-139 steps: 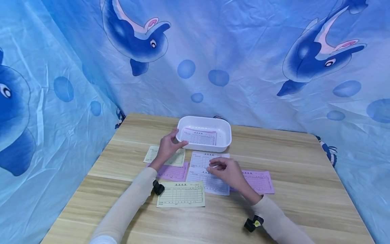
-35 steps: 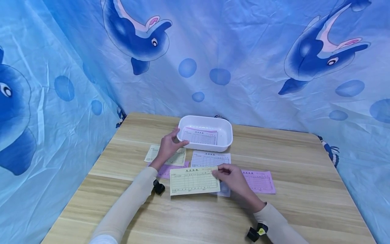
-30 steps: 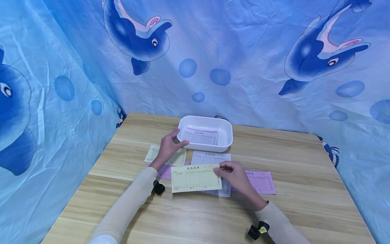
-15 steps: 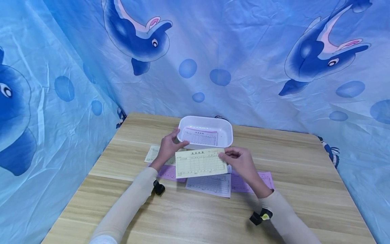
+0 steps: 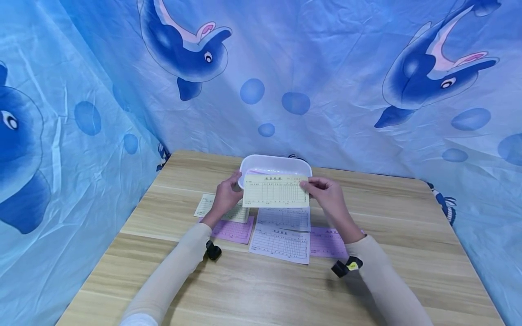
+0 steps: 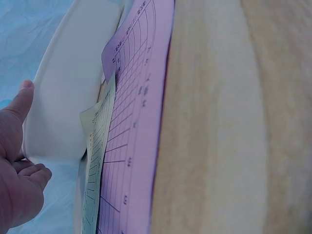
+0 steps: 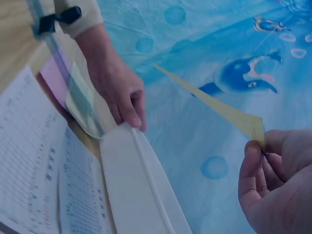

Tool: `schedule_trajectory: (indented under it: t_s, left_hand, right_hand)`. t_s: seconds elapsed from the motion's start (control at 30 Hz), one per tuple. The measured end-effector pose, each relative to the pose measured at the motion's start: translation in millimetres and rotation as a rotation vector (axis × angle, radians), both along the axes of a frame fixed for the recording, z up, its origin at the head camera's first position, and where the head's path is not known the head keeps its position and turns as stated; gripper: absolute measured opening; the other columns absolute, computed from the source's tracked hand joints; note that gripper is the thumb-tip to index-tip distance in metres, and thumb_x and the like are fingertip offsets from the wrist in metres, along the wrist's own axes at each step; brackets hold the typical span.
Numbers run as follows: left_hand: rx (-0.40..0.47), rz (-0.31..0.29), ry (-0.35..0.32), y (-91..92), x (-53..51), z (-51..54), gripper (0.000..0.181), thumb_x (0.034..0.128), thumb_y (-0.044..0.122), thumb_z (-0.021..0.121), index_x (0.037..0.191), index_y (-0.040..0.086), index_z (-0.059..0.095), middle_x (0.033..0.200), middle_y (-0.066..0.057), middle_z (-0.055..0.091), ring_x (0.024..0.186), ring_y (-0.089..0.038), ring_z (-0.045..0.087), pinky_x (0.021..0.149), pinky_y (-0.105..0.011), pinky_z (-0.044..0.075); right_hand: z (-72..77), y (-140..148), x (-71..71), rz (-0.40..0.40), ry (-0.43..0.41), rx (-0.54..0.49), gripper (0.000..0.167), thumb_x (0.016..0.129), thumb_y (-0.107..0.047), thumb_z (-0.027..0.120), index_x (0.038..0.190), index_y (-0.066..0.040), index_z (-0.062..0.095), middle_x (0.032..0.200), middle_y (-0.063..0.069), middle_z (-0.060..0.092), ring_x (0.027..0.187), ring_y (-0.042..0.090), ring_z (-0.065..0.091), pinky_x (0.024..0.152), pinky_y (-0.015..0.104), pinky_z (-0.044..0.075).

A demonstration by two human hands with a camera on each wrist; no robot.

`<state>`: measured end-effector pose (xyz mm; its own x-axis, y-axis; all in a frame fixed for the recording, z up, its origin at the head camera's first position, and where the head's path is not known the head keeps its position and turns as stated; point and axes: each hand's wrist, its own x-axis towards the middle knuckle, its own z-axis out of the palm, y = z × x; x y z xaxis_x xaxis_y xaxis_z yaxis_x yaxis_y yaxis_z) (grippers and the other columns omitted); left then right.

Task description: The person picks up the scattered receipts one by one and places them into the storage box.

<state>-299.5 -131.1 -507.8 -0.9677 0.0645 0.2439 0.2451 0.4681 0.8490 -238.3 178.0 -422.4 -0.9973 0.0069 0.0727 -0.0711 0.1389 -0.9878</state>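
Here in the head view, the right hand (image 5: 328, 194) has a yellow slip (image 5: 275, 191) up in the air, thumb and fingers pinching its right end. The slip's long axis runs left to right, nearly level, roughly along the length of the white tray (image 5: 281, 160) behind it. Its printed face looks back at the wearer, heading along the upper edge, and it covers much of the tray's near side. Over at the tray's left end, the left hand (image 5: 226, 192) has hold of the rim, though the slip hides part of the thumb. Below, on the wooden table (image 5: 408, 217), lie two white slips, the nearer (image 5: 280, 244) and the farther (image 5: 283, 218), with a right-hand pink slip (image 5: 327, 244) beside them. Left of those, a pale green slip (image 5: 205, 206) overlaps a left-hand pink slip (image 5: 234, 230).

Now the left wrist view: the thumb is up against the tray's edge, the other fingers curled at its lower corner, the pale green and pink slips alongside.

And the right wrist view: the yellow slip shows almost edge-on, a narrow wedge stretching from the pinching fingertips up and leftward across the blue curtain (image 7: 175, 131), clear of the tray. Opposite, the left hand grips the tray's corner.
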Motion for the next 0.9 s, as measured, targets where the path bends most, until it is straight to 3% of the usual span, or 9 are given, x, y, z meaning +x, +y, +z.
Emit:
schedule_trajectory:
  t_s: [0.17, 0.4, 0.57, 0.9]
  left_hand:
    - [0.004, -0.013, 0.014, 0.2, 1.1, 0.4, 0.072, 0.0852, 0.003, 0.082, 0.147, -0.007, 0.047, 0.157, -0.021, 0.042, 0.144, -0.036, 0.043, 0.113, -0.041, 0.043]
    - [0.016, -0.043, -0.008, -1.1, 3.3, -0.5, 0.085, 0.0845, 0.026, 0.086, 0.152, 0.0, 0.043, 0.161, -0.02, 0.035, 0.15, -0.032, 0.033, 0.118, -0.044, 0.037]
    - [0.018, -0.037, -0.021, -1.6, 2.8, -0.9, 0.089, 0.0837, 0.036, 0.085, 0.154, 0.002, 0.042, 0.162, -0.02, 0.035, 0.15, -0.032, 0.034, 0.118, -0.045, 0.037]
    - [0.016, -0.036, -0.029, -2.3, 1.5, -2.3, 0.094, 0.0833, 0.039, 0.086, 0.154, -0.001, 0.039, 0.162, -0.022, 0.034, 0.147, -0.036, 0.039, 0.115, -0.046, 0.041]
  right_hand:
    - [1.7, -1.4, -15.3, -0.029, 0.016, -0.026, 0.042, 0.089, -0.03, 0.082, 0.113, 0.004, 0.073, 0.091, -0.003, 0.071, 0.084, 0.01, 0.067, 0.075, 0.024, 0.06]
    - [1.5, -5.3, -33.4, -0.07, 0.062, 0.033, 0.039, 0.09, -0.031, 0.082, 0.112, 0.001, 0.075, 0.092, 0.0, 0.071, 0.083, 0.012, 0.068, 0.073, 0.023, 0.059]
    - [-3.6, -7.5, -49.8, -0.095, 0.096, 0.066, 0.036, 0.09, -0.029, 0.081, 0.11, 0.001, 0.076, 0.092, 0.002, 0.072, 0.081, 0.011, 0.069, 0.073, 0.023, 0.06]
    - [-17.5, -11.2, -75.8, -0.164, 0.039, 0.068, 0.032, 0.09, -0.024, 0.081, 0.111, 0.001, 0.076, 0.093, 0.007, 0.072, 0.077, 0.009, 0.068, 0.071, 0.024, 0.06]
